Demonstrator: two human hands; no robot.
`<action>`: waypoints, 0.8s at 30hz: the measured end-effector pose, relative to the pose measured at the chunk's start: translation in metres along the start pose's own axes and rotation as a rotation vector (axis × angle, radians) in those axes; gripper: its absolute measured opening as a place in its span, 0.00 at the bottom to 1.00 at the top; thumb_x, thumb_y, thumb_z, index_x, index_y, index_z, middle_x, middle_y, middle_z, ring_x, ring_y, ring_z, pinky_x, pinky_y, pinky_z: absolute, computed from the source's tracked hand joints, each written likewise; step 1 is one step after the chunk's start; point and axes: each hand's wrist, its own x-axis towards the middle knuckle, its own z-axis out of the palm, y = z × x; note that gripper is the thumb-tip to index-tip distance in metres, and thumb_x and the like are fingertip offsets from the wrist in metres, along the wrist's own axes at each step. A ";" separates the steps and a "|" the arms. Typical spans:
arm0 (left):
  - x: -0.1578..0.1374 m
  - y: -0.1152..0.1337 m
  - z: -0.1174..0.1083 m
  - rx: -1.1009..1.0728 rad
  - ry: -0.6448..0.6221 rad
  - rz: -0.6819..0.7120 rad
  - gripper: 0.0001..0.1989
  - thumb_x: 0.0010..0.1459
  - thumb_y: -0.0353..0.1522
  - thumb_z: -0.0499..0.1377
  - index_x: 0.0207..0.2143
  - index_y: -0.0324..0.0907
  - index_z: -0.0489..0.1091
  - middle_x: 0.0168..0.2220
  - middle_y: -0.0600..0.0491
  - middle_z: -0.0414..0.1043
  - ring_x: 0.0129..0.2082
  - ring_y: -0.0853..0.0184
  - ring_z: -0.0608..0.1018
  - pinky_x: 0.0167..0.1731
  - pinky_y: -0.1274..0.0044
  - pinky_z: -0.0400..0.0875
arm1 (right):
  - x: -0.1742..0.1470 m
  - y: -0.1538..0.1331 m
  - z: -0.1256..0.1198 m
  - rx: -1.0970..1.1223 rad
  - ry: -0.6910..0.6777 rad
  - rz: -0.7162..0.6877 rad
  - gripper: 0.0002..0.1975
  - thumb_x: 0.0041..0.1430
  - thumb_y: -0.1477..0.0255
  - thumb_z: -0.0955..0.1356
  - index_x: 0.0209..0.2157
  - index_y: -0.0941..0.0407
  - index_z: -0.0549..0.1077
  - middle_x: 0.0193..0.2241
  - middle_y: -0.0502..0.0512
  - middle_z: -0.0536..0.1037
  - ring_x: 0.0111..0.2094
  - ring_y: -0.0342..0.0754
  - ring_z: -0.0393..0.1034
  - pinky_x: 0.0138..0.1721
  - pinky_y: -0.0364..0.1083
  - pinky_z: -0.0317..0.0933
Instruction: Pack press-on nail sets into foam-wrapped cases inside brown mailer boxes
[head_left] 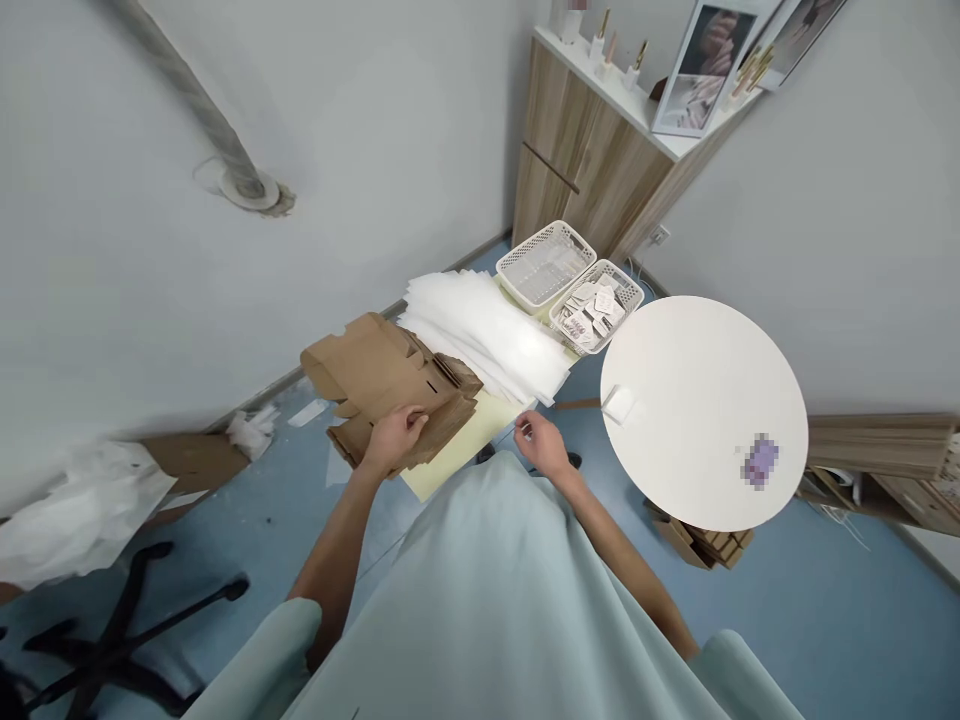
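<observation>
Head view, left hand (396, 440) on cardboard (375, 370), right hand (543, 444) curled, apart (cannot tell either grip), purple object (760, 461) pixelated

Count: 1 left hand (395, 440), 1 right hand (543, 445). 1 pile of flattened cardboard boxes (367, 372), pieces overlap, can't count. 1 stack of white sheets (491, 325), same issue. 2 white plastic baskets (515, 289); cards (580, 326) in one, many, no exact number. 1 round white table (697, 375). 1 wood-grain cabinet (589, 145), 2 pictures (705, 65) on top. 1 wrapped pipe (199, 100). 1 wheeled chair base (112, 650).
</observation>
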 end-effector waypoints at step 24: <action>-0.026 0.014 -0.004 -0.062 0.295 0.195 0.17 0.73 0.36 0.54 0.47 0.46 0.84 0.45 0.46 0.82 0.45 0.57 0.82 0.44 0.70 0.77 | 0.071 -0.094 0.061 -0.711 -0.559 -0.047 0.29 0.71 0.74 0.66 0.71 0.50 0.66 0.55 0.65 0.84 0.55 0.60 0.82 0.50 0.54 0.74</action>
